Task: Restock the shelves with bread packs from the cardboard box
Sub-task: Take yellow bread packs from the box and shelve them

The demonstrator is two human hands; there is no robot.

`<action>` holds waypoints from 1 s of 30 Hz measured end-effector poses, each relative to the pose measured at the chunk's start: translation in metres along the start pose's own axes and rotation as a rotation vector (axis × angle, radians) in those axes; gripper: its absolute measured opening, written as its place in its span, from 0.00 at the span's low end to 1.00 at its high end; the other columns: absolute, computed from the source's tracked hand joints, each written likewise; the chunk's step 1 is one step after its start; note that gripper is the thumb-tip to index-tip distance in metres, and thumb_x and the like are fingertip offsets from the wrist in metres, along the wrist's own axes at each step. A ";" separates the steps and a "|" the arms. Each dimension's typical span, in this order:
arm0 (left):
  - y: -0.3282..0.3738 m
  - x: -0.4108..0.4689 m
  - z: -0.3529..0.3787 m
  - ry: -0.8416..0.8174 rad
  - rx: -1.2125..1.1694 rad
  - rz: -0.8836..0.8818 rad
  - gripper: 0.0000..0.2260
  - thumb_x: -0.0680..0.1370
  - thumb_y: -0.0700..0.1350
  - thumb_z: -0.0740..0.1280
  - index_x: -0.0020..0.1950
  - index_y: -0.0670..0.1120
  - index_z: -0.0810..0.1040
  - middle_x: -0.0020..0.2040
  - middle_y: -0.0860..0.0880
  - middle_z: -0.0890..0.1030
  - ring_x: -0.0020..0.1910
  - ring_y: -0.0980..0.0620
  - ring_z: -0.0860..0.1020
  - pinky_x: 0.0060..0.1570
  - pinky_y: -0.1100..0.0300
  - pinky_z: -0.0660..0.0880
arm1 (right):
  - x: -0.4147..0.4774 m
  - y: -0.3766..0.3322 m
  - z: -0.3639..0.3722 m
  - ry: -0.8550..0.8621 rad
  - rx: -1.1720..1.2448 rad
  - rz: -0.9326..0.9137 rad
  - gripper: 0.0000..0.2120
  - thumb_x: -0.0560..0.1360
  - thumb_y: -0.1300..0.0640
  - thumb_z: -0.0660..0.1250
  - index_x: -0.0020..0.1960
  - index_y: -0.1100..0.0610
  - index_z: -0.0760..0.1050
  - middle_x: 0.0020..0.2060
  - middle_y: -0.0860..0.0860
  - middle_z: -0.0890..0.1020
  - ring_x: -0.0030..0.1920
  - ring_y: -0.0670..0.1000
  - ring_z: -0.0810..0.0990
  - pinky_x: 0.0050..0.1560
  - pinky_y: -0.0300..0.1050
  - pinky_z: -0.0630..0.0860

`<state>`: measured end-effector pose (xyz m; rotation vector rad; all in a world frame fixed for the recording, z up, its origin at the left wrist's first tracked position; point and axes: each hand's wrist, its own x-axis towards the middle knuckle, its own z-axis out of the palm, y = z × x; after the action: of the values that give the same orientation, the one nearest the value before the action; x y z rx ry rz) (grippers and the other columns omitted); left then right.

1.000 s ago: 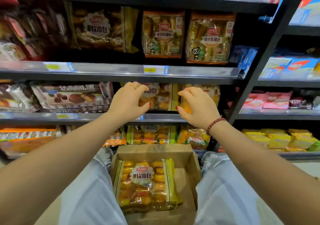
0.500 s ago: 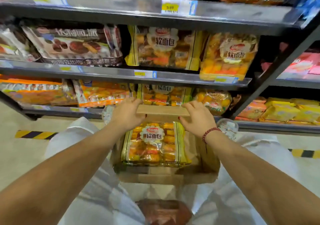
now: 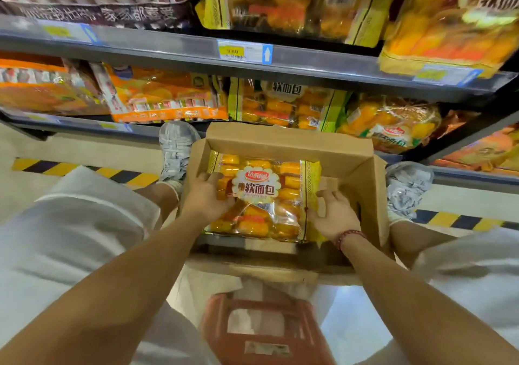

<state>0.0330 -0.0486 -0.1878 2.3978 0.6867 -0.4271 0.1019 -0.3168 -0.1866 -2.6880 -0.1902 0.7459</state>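
**Head view.** A person is reaching both hands into the open cardboard box (image 3: pixel 286 142), which is standing on the floor between two grey shoes (image 3: pixel 175 151) in front of the shelf (image 3: pixel 309 63). The one bread pack (image 3: pixel 264 196) in view is lying flat inside the box, label up. The left hand (image 3: pixel 206 196) is lying over the pack's left side with its thumb on the film. The right hand (image 3: pixel 334 213) is curling its fingers at the right seam — whether either hand is actually closing on the pack cannot be told. Likely hazards: the slick film slipping out of a shallow edge pinch, a hard squeeze crushing the soft rolls, and the rising pack snagging on the box wall — the shelves ahead are looking nearly full
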 end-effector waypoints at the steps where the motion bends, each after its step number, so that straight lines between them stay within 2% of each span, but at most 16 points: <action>1: -0.003 0.004 0.006 -0.016 -0.029 -0.028 0.33 0.73 0.54 0.72 0.75 0.50 0.65 0.74 0.43 0.65 0.73 0.42 0.64 0.70 0.49 0.65 | 0.005 0.002 0.006 -0.019 0.046 0.044 0.27 0.75 0.45 0.65 0.70 0.53 0.66 0.67 0.54 0.70 0.66 0.56 0.70 0.61 0.50 0.72; 6: -0.013 0.018 0.029 -0.007 -0.121 -0.151 0.37 0.73 0.53 0.74 0.78 0.50 0.60 0.75 0.42 0.63 0.74 0.40 0.62 0.73 0.47 0.61 | 0.027 0.005 0.027 -0.036 0.331 0.275 0.24 0.77 0.49 0.64 0.69 0.59 0.67 0.63 0.58 0.75 0.61 0.57 0.75 0.57 0.48 0.72; 11: -0.027 0.027 0.047 0.020 -0.092 -0.139 0.37 0.72 0.53 0.74 0.77 0.48 0.62 0.77 0.44 0.61 0.76 0.42 0.59 0.74 0.47 0.60 | 0.047 0.004 0.046 -0.040 0.380 0.403 0.18 0.79 0.49 0.62 0.61 0.60 0.73 0.56 0.57 0.80 0.55 0.56 0.78 0.53 0.48 0.74; 13: -0.031 0.028 0.051 0.025 -0.087 -0.120 0.38 0.72 0.54 0.74 0.77 0.48 0.62 0.77 0.45 0.59 0.76 0.43 0.58 0.75 0.46 0.58 | 0.050 0.002 0.052 0.002 0.336 0.409 0.13 0.79 0.52 0.61 0.57 0.59 0.74 0.49 0.54 0.80 0.48 0.54 0.78 0.50 0.47 0.75; 15: -0.032 0.028 0.053 0.032 -0.090 -0.110 0.38 0.72 0.55 0.74 0.77 0.48 0.62 0.78 0.45 0.59 0.77 0.43 0.57 0.75 0.45 0.58 | 0.051 -0.001 0.054 0.048 0.292 0.386 0.09 0.80 0.55 0.60 0.54 0.60 0.74 0.42 0.52 0.76 0.43 0.52 0.75 0.46 0.45 0.74; 20: -0.033 0.029 0.055 0.045 -0.112 -0.081 0.37 0.72 0.55 0.74 0.77 0.50 0.62 0.79 0.48 0.57 0.77 0.45 0.55 0.75 0.46 0.59 | 0.049 0.005 0.055 0.161 0.298 0.344 0.04 0.79 0.58 0.61 0.46 0.58 0.70 0.41 0.54 0.76 0.43 0.55 0.77 0.45 0.47 0.75; 24: -0.030 0.028 0.057 0.017 -0.172 -0.027 0.39 0.71 0.55 0.75 0.78 0.53 0.61 0.80 0.51 0.52 0.78 0.47 0.52 0.75 0.47 0.58 | 0.039 0.017 0.058 0.237 0.368 0.407 0.06 0.79 0.59 0.61 0.51 0.62 0.73 0.46 0.57 0.80 0.45 0.56 0.78 0.44 0.46 0.73; 27: -0.029 0.027 0.059 -0.054 -0.252 -0.061 0.42 0.71 0.53 0.76 0.79 0.57 0.57 0.81 0.51 0.46 0.79 0.45 0.49 0.74 0.45 0.57 | 0.036 0.025 0.060 0.270 0.465 0.432 0.07 0.79 0.58 0.61 0.52 0.61 0.73 0.48 0.57 0.80 0.49 0.56 0.79 0.47 0.47 0.74; 29: -0.033 0.027 0.061 -0.139 -0.320 -0.086 0.43 0.72 0.51 0.76 0.79 0.59 0.53 0.81 0.50 0.44 0.79 0.44 0.48 0.74 0.45 0.56 | 0.038 0.030 0.058 0.194 0.604 0.437 0.13 0.79 0.55 0.62 0.61 0.59 0.70 0.55 0.54 0.79 0.56 0.54 0.78 0.50 0.46 0.73; 30: -0.035 0.028 0.063 -0.172 -0.333 -0.082 0.43 0.72 0.50 0.75 0.79 0.60 0.52 0.81 0.49 0.44 0.79 0.45 0.47 0.75 0.46 0.55 | 0.038 0.031 0.057 0.126 0.718 0.428 0.20 0.78 0.54 0.64 0.68 0.56 0.65 0.58 0.51 0.76 0.58 0.51 0.76 0.51 0.45 0.73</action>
<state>0.0276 -0.0536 -0.2645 2.0003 0.7177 -0.5039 0.1059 -0.3213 -0.2615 -2.0747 0.5905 0.5997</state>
